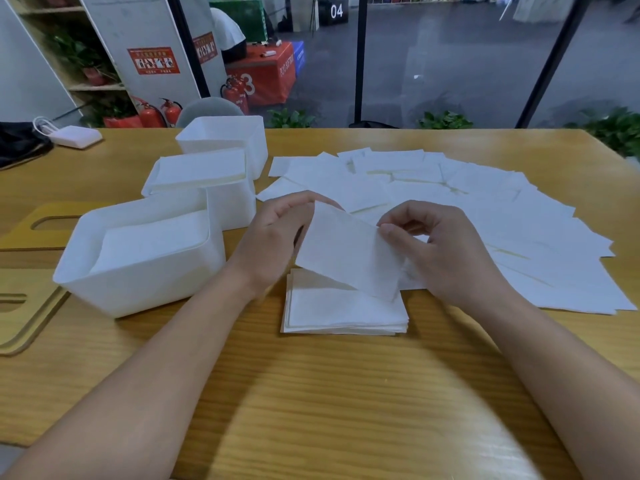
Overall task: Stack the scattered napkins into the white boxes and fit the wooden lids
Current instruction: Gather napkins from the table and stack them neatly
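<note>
At the far left two flat wooden lids (pixel 20 233) with slotted cut-outs lay on the wood-grain table (pixel 311 393), stiff and smooth. Beside them stood three white boxes (pixel 138 271), rigid plastic with rounded rims, the nearer two holding napkins. In the middle, the left hand (pixel 273 240) and right hand (pixel 446 251) each pinched an edge of one napkin (pixel 346 251) above a squared pile (pixel 343 313). Thin, soft and nearly weightless, it would likely flop and crease, so gripping opposite edges suited it. To the right, loose napkins (pixel 485 209) fanned out, overlapping.
</note>
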The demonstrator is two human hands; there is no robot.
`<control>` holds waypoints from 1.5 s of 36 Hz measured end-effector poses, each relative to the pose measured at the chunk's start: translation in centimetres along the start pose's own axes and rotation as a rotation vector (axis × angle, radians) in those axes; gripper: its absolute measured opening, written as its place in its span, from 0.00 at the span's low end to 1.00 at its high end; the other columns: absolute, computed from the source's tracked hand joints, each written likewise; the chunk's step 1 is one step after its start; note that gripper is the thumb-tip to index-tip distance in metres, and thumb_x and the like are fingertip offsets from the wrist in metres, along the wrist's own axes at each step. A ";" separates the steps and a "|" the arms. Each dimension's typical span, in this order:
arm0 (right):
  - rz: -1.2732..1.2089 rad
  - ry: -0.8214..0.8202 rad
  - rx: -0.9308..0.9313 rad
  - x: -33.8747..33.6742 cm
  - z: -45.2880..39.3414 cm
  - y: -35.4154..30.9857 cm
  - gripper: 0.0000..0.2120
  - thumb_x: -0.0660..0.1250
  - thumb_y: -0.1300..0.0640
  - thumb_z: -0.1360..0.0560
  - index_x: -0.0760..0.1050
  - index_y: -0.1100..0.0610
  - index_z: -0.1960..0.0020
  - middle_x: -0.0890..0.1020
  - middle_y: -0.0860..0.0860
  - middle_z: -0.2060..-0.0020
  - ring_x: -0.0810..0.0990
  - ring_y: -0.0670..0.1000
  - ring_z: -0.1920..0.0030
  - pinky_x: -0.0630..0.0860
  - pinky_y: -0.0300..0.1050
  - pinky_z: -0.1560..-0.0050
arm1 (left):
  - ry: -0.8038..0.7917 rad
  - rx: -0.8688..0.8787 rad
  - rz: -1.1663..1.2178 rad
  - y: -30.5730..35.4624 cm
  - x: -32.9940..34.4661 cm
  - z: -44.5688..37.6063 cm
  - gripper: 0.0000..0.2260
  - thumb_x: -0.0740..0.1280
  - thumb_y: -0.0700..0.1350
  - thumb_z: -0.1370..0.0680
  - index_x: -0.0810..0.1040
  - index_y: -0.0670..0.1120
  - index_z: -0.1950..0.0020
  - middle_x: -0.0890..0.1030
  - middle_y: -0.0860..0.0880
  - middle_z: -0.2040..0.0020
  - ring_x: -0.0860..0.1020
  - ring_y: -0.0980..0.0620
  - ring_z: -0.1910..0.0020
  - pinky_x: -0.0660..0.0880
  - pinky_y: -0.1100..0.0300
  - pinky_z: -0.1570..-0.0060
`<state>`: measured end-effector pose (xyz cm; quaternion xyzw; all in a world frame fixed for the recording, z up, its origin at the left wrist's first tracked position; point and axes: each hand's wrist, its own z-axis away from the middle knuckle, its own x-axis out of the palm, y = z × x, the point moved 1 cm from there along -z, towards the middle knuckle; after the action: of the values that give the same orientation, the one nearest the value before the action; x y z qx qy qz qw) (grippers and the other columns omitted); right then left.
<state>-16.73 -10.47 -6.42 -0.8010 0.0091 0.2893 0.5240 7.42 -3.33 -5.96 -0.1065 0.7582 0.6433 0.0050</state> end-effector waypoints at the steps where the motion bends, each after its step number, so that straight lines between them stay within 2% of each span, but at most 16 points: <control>1: -0.004 -0.007 0.001 -0.1 0.1 -0.1 0.06 0.72 0.56 0.17 0.84 0.51 0.53 0.87 0.44 0.54 0.84 0.48 0.49 0.80 0.50 0.45 | -0.007 0.003 -0.001 0.0 -0.1 0.0 0.17 0.58 0.46 0.11 0.86 0.42 0.40 0.82 0.31 0.44 0.79 0.29 0.46 0.72 0.44 0.48; 3: 0.001 -0.018 -0.008 0.0 0.2 -0.2 0.06 0.70 0.56 0.16 0.83 0.51 0.52 0.86 0.45 0.54 0.84 0.48 0.50 0.81 0.54 0.43 | -0.001 0.031 -0.020 0.0 -0.1 0.0 0.19 0.58 0.50 0.12 0.87 0.44 0.40 0.85 0.40 0.46 0.81 0.35 0.46 0.73 0.47 0.49; 6: -0.016 -0.022 -0.030 0.3 0.4 -0.7 0.07 0.70 0.56 0.16 0.82 0.50 0.52 0.85 0.47 0.57 0.82 0.52 0.56 0.78 0.49 0.53 | 0.007 0.124 -0.132 0.2 0.1 0.3 0.10 0.71 0.52 0.15 0.88 0.48 0.42 0.87 0.53 0.51 0.83 0.50 0.51 0.77 0.54 0.52; 8: -0.058 -0.019 -0.023 0.3 0.5 -1.1 0.06 0.70 0.56 0.16 0.82 0.50 0.52 0.84 0.49 0.60 0.78 0.57 0.61 0.73 0.47 0.62 | 0.026 0.163 -0.196 0.2 0.1 0.2 0.05 0.77 0.48 0.19 0.89 0.48 0.48 0.88 0.51 0.54 0.85 0.48 0.53 0.80 0.50 0.53; 11: -0.119 0.015 0.040 -0.1 0.4 -1.2 0.04 0.73 0.54 0.17 0.84 0.51 0.50 0.79 0.47 0.66 0.70 0.50 0.67 0.67 0.41 0.69 | 0.012 0.127 -0.212 0.3 -0.6 0.0 0.03 0.78 0.45 0.19 0.89 0.46 0.51 0.88 0.47 0.55 0.85 0.44 0.54 0.79 0.51 0.51; 13: -0.136 0.008 0.105 -0.4 0.4 -1.2 0.04 0.75 0.52 0.19 0.84 0.51 0.50 0.78 0.48 0.67 0.70 0.49 0.68 0.67 0.42 0.69 | -0.064 0.026 -0.191 0.6 -1.1 0.0 0.03 0.77 0.44 0.19 0.90 0.45 0.48 0.88 0.42 0.53 0.85 0.39 0.52 0.80 0.50 0.49; 16: -0.156 -0.069 0.189 -0.6 0.5 -1.1 0.06 0.77 0.50 0.20 0.84 0.51 0.50 0.79 0.61 0.65 0.73 0.54 0.67 0.70 0.48 0.67 | -0.178 -0.102 -0.190 0.7 -1.7 0.1 0.05 0.75 0.44 0.18 0.89 0.44 0.45 0.83 0.35 0.61 0.79 0.41 0.63 0.77 0.53 0.62; 21: -0.006 -0.160 0.200 -0.1 0.8 -0.6 0.06 0.78 0.48 0.22 0.84 0.49 0.51 0.82 0.57 0.67 0.73 0.51 0.69 0.69 0.47 0.64 | -0.295 -0.208 -0.291 0.7 -2.4 0.2 0.05 0.75 0.45 0.17 0.88 0.50 0.42 0.73 0.43 0.70 0.70 0.49 0.71 0.70 0.61 0.71; 27: 0.248 -0.145 0.073 1.0 1.0 0.4 0.07 0.78 0.46 0.24 0.82 0.45 0.55 0.82 0.48 0.65 0.78 0.46 0.67 0.75 0.49 0.62 | -0.330 -0.211 -0.524 -0.4 -2.5 0.0 0.04 0.75 0.48 0.18 0.86 0.57 0.44 0.73 0.52 0.71 0.69 0.53 0.71 0.75 0.49 0.52; 31: 0.341 -0.106 0.012 0.9 0.9 0.5 0.08 0.78 0.41 0.24 0.82 0.43 0.55 0.82 0.44 0.61 0.78 0.44 0.60 0.73 0.43 0.60 | -0.319 -0.177 -0.563 -0.6 -2.6 -0.2 0.05 0.75 0.47 0.18 0.86 0.56 0.44 0.73 0.53 0.71 0.70 0.54 0.71 0.79 0.50 0.47; 34: 0.474 -0.115 -0.090 1.2 0.6 0.5 0.13 0.70 0.35 0.21 0.84 0.42 0.43 0.80 0.39 0.44 0.75 0.41 0.44 0.72 0.42 0.44 | -0.315 -0.155 -0.570 -0.6 -2.7 -0.2 0.05 0.75 0.47 0.18 0.86 0.56 0.44 0.73 0.53 0.71 0.71 0.53 0.70 0.82 0.43 0.41; 37: 0.605 -0.196 -0.144 1.8 0.4 0.7 0.26 0.59 0.29 0.20 0.84 0.43 0.35 0.77 0.42 0.28 0.69 0.50 0.32 0.65 0.53 0.29 | -0.295 -0.108 -0.602 -0.5 -2.6 -0.3 0.02 0.75 0.49 0.19 0.87 0.56 0.47 0.76 0.53 0.69 0.73 0.55 0.68 0.76 0.47 0.56; 40: 0.707 -0.260 -0.116 2.4 0.3 1.0 0.32 0.50 0.27 0.20 0.79 0.42 0.29 0.72 0.41 0.23 0.66 0.52 0.29 0.59 0.54 0.27 | -0.238 -0.054 -0.631 -0.6 -2.4 -0.4 0.03 0.76 0.55 0.20 0.88 0.58 0.52 0.79 0.53 0.64 0.74 0.56 0.65 0.73 0.54 0.58; 44: 0.833 -0.246 -0.141 2.7 -0.1 0.9 0.38 0.45 0.27 0.20 0.79 0.48 0.29 0.72 0.42 0.22 0.66 0.52 0.30 0.57 0.53 0.28 | -0.075 -0.010 -0.735 -1.4 -2.3 -0.9 0.08 0.73 0.61 0.19 0.87 0.60 0.52 0.83 0.56 0.56 0.79 0.56 0.58 0.76 0.58 0.56; 48: 0.823 -0.227 -0.178 2.8 -0.2 0.6 0.37 0.47 0.28 0.19 0.81 0.50 0.32 0.75 0.42 0.25 0.67 0.50 0.33 0.58 0.52 0.27 | -0.040 0.017 -0.753 -1.7 -1.8 -0.8 0.04 0.73 0.56 0.17 0.87 0.60 0.46 0.83 0.59 0.53 0.79 0.59 0.53 0.74 0.66 0.55; 54: 0.607 -0.109 -0.366 2.0 0.2 -0.3 0.21 0.66 0.37 0.18 0.86 0.50 0.37 0.83 0.40 0.38 0.71 0.47 0.38 0.60 0.50 0.28 | -0.009 0.109 -0.690 -1.6 -1.1 -0.6 0.17 0.77 0.51 0.20 0.82 0.64 0.32 0.78 0.61 0.42 0.77 0.60 0.44 0.71 0.67 0.49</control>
<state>-15.00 -9.59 -7.15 -0.8259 0.1667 0.4707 0.2619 8.83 -4.02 -7.27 -0.3531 0.7106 0.5630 0.2310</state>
